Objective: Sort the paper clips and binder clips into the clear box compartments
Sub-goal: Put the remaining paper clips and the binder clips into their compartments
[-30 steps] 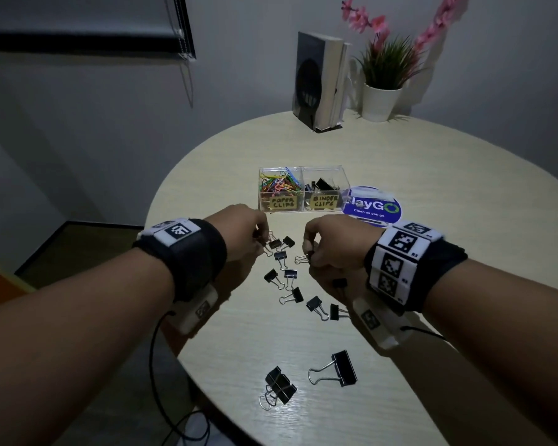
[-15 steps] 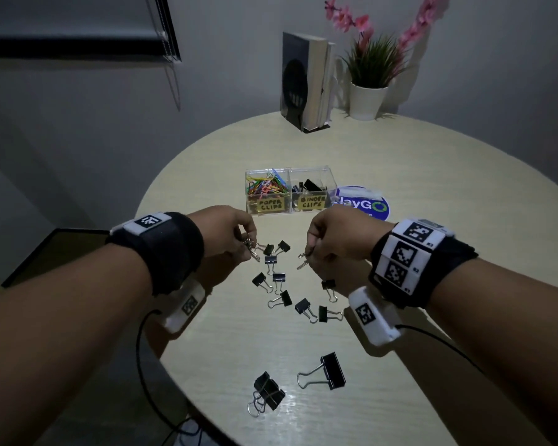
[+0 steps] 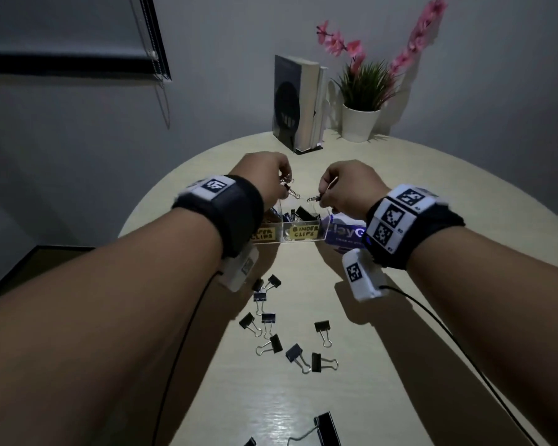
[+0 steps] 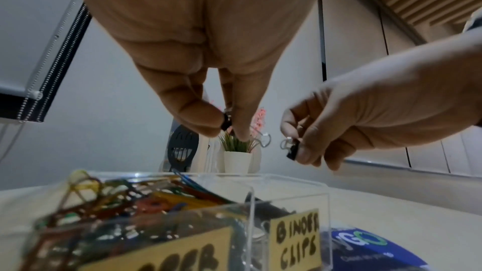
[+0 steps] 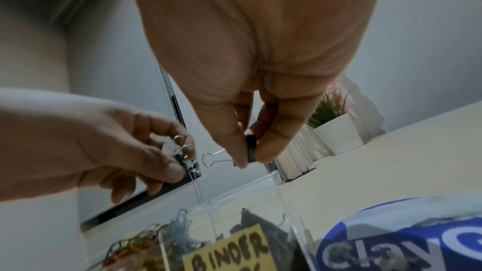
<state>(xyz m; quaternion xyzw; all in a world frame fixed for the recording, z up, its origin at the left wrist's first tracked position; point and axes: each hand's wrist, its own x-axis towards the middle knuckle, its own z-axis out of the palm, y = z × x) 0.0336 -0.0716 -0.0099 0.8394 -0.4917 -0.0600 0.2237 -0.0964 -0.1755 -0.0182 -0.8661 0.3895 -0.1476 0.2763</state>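
Hands above box | left hand pinches small binder clip | right hand pinches another binder clip | "BINDER CLIPS" compartment directly below both, nearer the right.

Small black binder clips with silver wire handles scattered on pale beige wood-grain worktop. Clear plastic box: multicoloured paper clips, yellow labels with black lettering. Blue-and-white round sticker. Pink flowers, green leaves in white pot. Black wristbands with black-and-white square markers.
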